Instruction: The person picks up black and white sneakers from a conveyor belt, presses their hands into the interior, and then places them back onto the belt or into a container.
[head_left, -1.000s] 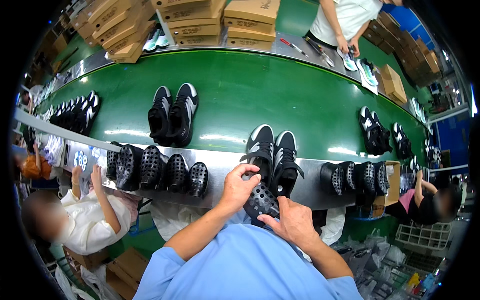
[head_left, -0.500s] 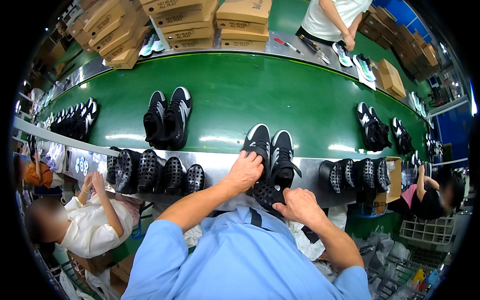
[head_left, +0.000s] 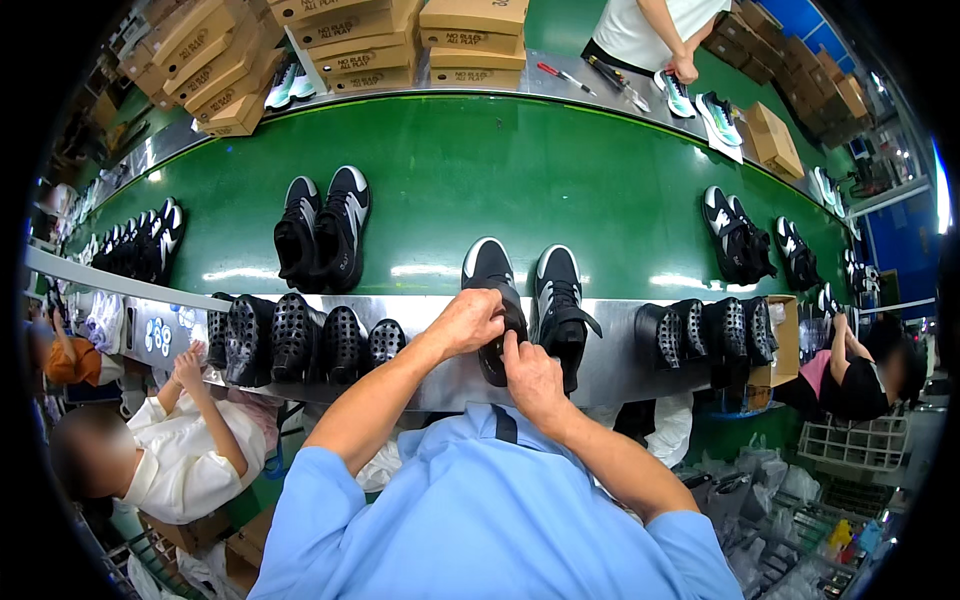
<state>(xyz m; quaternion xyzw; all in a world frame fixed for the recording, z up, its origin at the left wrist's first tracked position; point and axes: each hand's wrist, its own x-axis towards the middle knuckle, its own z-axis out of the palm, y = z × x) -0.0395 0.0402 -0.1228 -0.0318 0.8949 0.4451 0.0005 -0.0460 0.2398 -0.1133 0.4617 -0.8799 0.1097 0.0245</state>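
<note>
A pair of black sneakers with silver-grey toes stands in front of me, toes away. My left hand (head_left: 468, 320) is closed on the upper of the left sneaker (head_left: 488, 262), around its strap and tongue. At the same shoe's opening and heel, my right hand (head_left: 533, 375) presses its thumb in, with the other fingers curled. Whether a shoe insert sits inside is hidden by my hands. Untouched, the right sneaker (head_left: 560, 290) stands just beside, its strap sticking out to the right.
Black perforated shoe inserts (head_left: 298, 340) line the metal ledge (head_left: 430, 385) at left, more inserts (head_left: 725, 330) at right. Sneaker pairs (head_left: 325, 228) stand on the green belt (head_left: 440, 170). Shoe boxes (head_left: 475, 45) are stacked beyond. Co-workers sit left and right; another person stands across.
The perforated shoe insert under my right hand has gone from sight. My right hand has moved left and up to the left sneaker's opening, and that sneaker now stands apart from the right one.
</note>
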